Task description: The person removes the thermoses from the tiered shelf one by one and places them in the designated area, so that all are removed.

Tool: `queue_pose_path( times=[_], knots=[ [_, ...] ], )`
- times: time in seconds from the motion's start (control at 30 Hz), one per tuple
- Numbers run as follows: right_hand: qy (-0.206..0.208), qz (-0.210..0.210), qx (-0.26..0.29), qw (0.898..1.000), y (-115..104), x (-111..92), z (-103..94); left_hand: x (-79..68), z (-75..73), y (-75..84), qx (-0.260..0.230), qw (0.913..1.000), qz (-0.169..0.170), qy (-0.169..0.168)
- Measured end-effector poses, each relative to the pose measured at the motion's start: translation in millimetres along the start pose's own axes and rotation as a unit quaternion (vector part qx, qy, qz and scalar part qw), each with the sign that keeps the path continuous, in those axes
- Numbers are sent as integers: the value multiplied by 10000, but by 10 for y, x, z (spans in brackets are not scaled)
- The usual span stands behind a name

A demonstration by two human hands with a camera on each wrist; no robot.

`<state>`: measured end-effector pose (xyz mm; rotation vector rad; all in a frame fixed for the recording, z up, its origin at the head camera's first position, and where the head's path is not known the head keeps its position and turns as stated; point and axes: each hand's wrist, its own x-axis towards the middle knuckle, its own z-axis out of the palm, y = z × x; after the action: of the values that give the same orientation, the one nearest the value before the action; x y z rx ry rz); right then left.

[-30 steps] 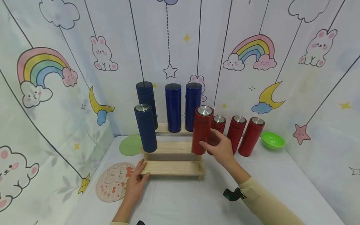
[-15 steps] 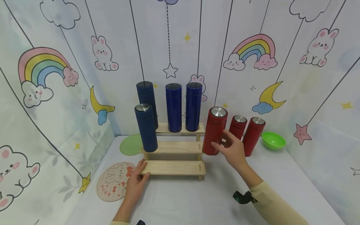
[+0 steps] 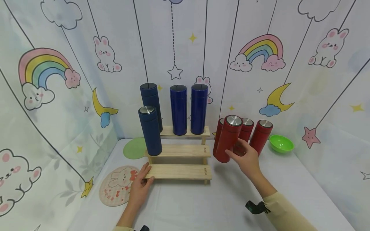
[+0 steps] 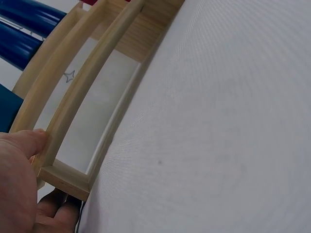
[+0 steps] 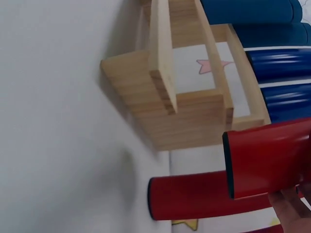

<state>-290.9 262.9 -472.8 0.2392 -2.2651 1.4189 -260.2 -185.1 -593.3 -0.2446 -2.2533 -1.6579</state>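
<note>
My right hand (image 3: pixel 249 158) holds a red thermos (image 3: pixel 228 138) with a silver lid, thumb on its near side. It is slightly tilted, just right of the wooden three-step rack (image 3: pixel 179 172). In the right wrist view the red thermos (image 5: pixel 267 158) has its base off the table. My left hand (image 3: pixel 140 186) grips the left end of the rack's lowest step; in the left wrist view the thumb lies on the wood (image 4: pixel 73 111) and other fingers sit under it. A dark blue thermos (image 3: pixel 150 131) stands on the middle step, and three blue thermoses (image 3: pixel 178 110) on the top step.
Behind the held one, a red thermos (image 3: pixel 217 136) is partly hidden; two more red thermoses (image 3: pixel 261 138) stand to the right. A green bowl (image 3: pixel 281 144) sits at the back right. A rabbit mat (image 3: pixel 115 187) and a green round mat (image 3: pixel 134 149) lie at left. A printed curtain hangs behind.
My right hand has carried the red thermos from in front of the rack's right end to the right and slightly lower. My left hand stays on the rack.
</note>
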Motion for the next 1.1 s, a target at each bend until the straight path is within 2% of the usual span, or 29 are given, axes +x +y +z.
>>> queue_pose_path(
  times=[0.37, 0.57, 0.9, 1.1],
  knots=[
    [75, 316, -177, 9993, 328, -142, 106, -7, -4, 42, -15, 10000, -7, 9],
    [103, 382, -180, 9991, 408, -200, 159, -14, 8, 33, -15, 10000, 18, 69],
    [107, 513, -7, 9986, 548, -261, 223, 2, -6, 41, -28, 9994, -336, -53],
    [56, 530, -77, 9986, 624, -281, 256, -4, 2, 48, 13, 9996, -280, 16]
  ],
)
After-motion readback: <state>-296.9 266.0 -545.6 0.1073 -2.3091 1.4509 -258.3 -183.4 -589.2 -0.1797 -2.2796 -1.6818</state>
